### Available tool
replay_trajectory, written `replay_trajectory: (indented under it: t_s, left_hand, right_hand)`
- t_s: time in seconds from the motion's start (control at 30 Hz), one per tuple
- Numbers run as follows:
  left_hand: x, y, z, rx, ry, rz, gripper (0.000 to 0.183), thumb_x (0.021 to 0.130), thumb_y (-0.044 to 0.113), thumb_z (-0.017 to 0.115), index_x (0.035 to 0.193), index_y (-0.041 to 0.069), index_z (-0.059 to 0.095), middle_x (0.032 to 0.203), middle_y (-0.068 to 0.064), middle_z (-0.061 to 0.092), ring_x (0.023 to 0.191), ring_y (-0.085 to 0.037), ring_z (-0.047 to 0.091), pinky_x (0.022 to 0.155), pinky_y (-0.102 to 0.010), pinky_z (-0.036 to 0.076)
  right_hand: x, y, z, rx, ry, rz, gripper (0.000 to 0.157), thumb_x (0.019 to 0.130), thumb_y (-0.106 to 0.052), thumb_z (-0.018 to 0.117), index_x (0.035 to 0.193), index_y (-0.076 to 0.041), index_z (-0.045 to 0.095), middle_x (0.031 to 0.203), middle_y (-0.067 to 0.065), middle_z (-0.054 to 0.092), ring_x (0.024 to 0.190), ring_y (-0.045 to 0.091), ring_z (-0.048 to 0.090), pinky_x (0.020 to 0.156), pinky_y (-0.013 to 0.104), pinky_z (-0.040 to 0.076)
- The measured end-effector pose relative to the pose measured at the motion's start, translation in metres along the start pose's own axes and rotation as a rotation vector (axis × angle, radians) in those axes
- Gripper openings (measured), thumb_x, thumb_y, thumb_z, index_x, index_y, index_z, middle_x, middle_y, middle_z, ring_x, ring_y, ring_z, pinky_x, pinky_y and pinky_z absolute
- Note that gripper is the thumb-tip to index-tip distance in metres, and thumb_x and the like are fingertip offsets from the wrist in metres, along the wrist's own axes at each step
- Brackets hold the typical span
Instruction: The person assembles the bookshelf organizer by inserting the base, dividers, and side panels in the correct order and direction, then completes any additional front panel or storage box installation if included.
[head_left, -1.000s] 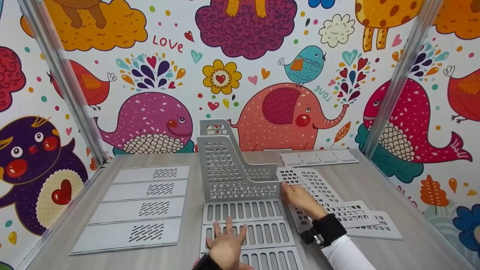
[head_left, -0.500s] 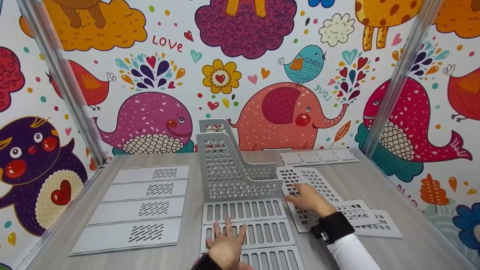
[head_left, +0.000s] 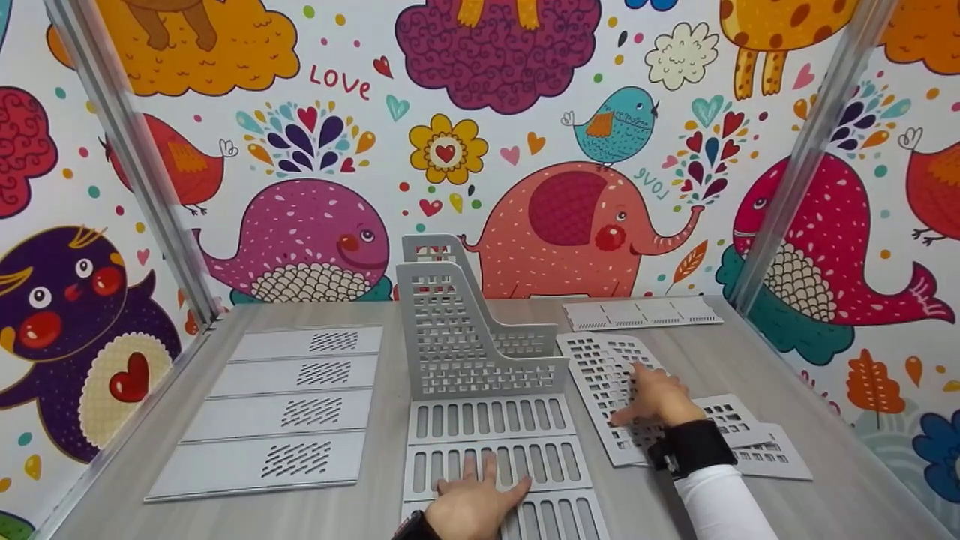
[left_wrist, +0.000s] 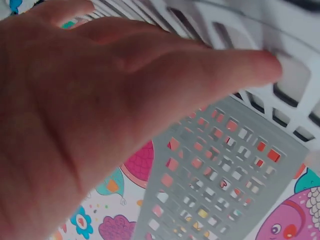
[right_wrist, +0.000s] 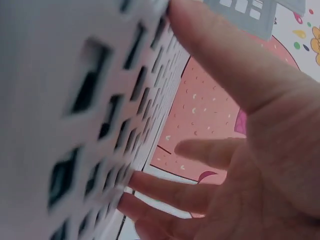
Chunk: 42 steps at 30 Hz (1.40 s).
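Note:
My left hand (head_left: 476,506) rests with spread fingers on a grey slotted panel (head_left: 491,441) that lies flat in the middle of the table. From the panel's far section rise two perforated sloping side pieces (head_left: 489,379), like the sides of a magazine file. To the right, my right hand (head_left: 660,397) is over loose perforated side panels (head_left: 592,367) that overlap on the table. In the right wrist view, its thumb and some fingertips touch a perforated panel (right_wrist: 35,100), and the fingers are fairly straight. The left wrist view shows the left thumb (left_wrist: 225,72) against the slots.
A flat grey panel (head_left: 225,420) in several sections, with slanted slits, lies on the left of the table (head_left: 390,480). A narrow pale strip (head_left: 641,315) lies at the back right. Metal posts (head_left: 814,157) and patterned walls stand around the table.
My right hand has left the front corner of the standing side piece and moved right over the loose panels. The left hand has shifted slightly right and down on the slotted panel.

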<state>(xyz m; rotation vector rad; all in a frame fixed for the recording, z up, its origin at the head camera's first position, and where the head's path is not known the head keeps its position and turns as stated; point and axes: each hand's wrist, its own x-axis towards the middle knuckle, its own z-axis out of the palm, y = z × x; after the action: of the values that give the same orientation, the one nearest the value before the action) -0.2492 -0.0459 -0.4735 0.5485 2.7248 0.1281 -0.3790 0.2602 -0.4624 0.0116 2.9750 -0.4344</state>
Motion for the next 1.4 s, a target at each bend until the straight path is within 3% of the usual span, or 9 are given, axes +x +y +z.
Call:
replay_trajectory:
  t_s: [0.13,0.27,0.4,0.53,0.7,0.8,0.97,1.2,1.4]
  left_hand:
    - [0.009,-0.003,0.009,-0.003,-0.011,-0.033,0.078,0.082,0.036,0.081,0.147,0.050,0.041,0.159,-0.014,0.038,0.145,-0.044,0.037,0.097,-0.074,0.043]
    - [0.038,-0.021,0.033,-0.012,-0.031,-0.017,0.087,0.077,0.042,0.084,0.148,0.055,0.036,0.162,-0.015,0.032,0.148,-0.044,0.032,0.096,-0.077,0.040]
    - [0.055,-0.034,0.044,0.001,-0.042,0.015,0.093,0.074,0.047,0.086,0.151,0.052,0.033,0.164,-0.016,0.028,0.149,-0.044,0.030,0.095,-0.078,0.040]
    - [0.037,-0.031,0.026,0.021,-0.048,0.034,0.087,0.080,0.054,0.078,0.154,0.043,0.033,0.165,-0.014,0.028,0.149,-0.041,0.033,0.099,-0.074,0.042]
    - [0.009,-0.018,0.001,0.034,-0.001,0.010,0.084,0.081,0.057,0.075,0.154,0.037,0.038,0.163,-0.013,0.032,0.148,-0.038,0.036,0.100,-0.071,0.043]
    - [-0.001,-0.011,-0.006,0.035,0.031,-0.012,0.082,0.079,0.055,0.077,0.151,0.037,0.042,0.161,-0.012,0.037,0.147,-0.036,0.039,0.100,-0.070,0.044]
    - [-0.005,-0.008,-0.008,0.056,0.075,-0.034,0.080,0.077,0.054,0.079,0.148,0.036,0.047,0.158,-0.011,0.042,0.144,-0.033,0.043,0.099,-0.065,0.048]
    - [-0.003,-0.010,-0.006,0.033,0.077,-0.029,0.080,0.078,0.052,0.079,0.148,0.035,0.047,0.158,-0.013,0.041,0.144,-0.036,0.042,0.099,-0.068,0.046]
    - [-0.002,-0.010,-0.006,0.019,0.081,-0.022,0.081,0.076,0.052,0.080,0.148,0.034,0.048,0.158,-0.014,0.041,0.145,-0.037,0.041,0.099,-0.070,0.044]
  right_hand:
    - [0.003,0.006,-0.004,0.006,0.028,0.043,0.099,0.062,-0.039,0.095,0.130,0.014,0.048,0.121,0.035,0.059,0.111,0.056,0.055,0.095,0.066,0.044]
    - [0.004,0.012,-0.009,0.037,0.020,0.058,0.070,0.062,-0.031,0.095,0.106,0.008,0.058,0.100,0.024,0.064,0.091,0.040,0.061,0.082,0.057,0.050]
    - [-0.002,0.020,-0.014,0.059,-0.059,0.022,0.088,0.064,-0.032,0.094,0.128,0.011,0.053,0.121,0.032,0.061,0.110,0.047,0.059,0.094,0.062,0.048]
    - [-0.009,0.026,-0.018,0.080,-0.126,-0.016,0.110,0.064,-0.023,0.094,0.146,0.016,0.033,0.144,0.040,0.044,0.134,0.057,0.041,0.111,0.064,0.036]
    - [-0.009,0.029,-0.020,0.033,-0.089,0.025,0.096,0.065,-0.020,0.092,0.140,0.013,0.041,0.135,0.038,0.052,0.126,0.058,0.048,0.102,0.072,0.038]
    - [-0.008,0.030,-0.021,-0.006,-0.077,0.044,0.075,0.066,-0.022,0.090,0.123,0.010,0.053,0.115,0.032,0.062,0.106,0.052,0.057,0.091,0.067,0.044]
    - [-0.008,0.032,-0.022,-0.052,-0.093,0.048,0.052,0.065,-0.030,0.092,0.095,0.000,0.062,0.089,0.013,0.062,0.083,0.033,0.054,0.078,0.053,0.047]
    - [-0.009,0.037,-0.021,-0.013,-0.126,0.041,0.077,0.066,-0.036,0.093,0.110,0.010,0.050,0.095,0.017,0.062,0.085,0.031,0.057,0.082,0.052,0.051]
    - [-0.006,0.043,-0.018,0.025,-0.163,0.006,0.082,0.067,-0.033,0.093,0.113,0.017,0.047,0.098,0.020,0.059,0.087,0.030,0.057,0.088,0.049,0.053]
